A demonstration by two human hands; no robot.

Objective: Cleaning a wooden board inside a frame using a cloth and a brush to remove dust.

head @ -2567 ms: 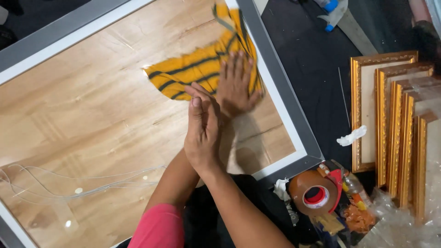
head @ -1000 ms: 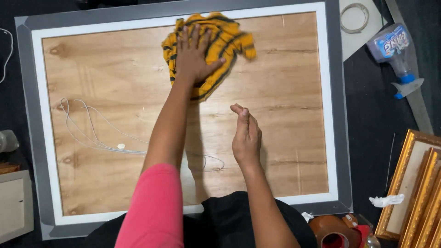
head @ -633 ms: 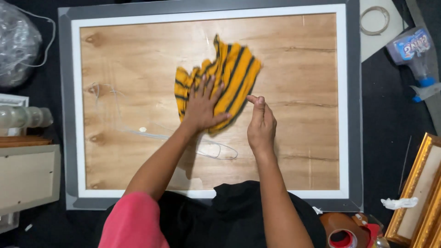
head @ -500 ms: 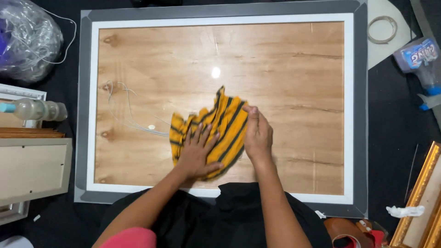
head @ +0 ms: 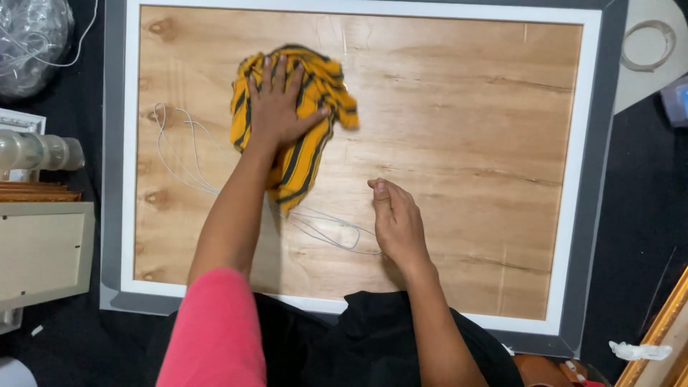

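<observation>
One yellow cloth with dark stripes (head: 309,122) lies bunched on one large wood-grain panel (head: 459,136), which sits inside a white inner border and a grey outer frame (head: 595,215) on a dark floor. The cloth is in the panel's upper left part, its long axis running from the top of the panel down toward the person, with a narrow tail trailing to the lower end. Two hands are at work. The left hand (head: 276,104) presses flat on the cloth, fingers spread and pointing away from the person, palm down, gripping nothing. The right hand (head: 396,222) rests edge-on against the bare panel, well apart from the cloth, fingers together and loosely curled, holding nothing. A thin pale loop of cord or reflection (head: 193,154) crosses the panel between the cloth's left side and the right hand. One roll of tape (head: 647,44) lies beyond the frame's upper right corner; one bundle of clear plastic wrap (head: 32,39) sits at upper left; one gilt frame edge (head: 663,330) shows at lower right.
</observation>
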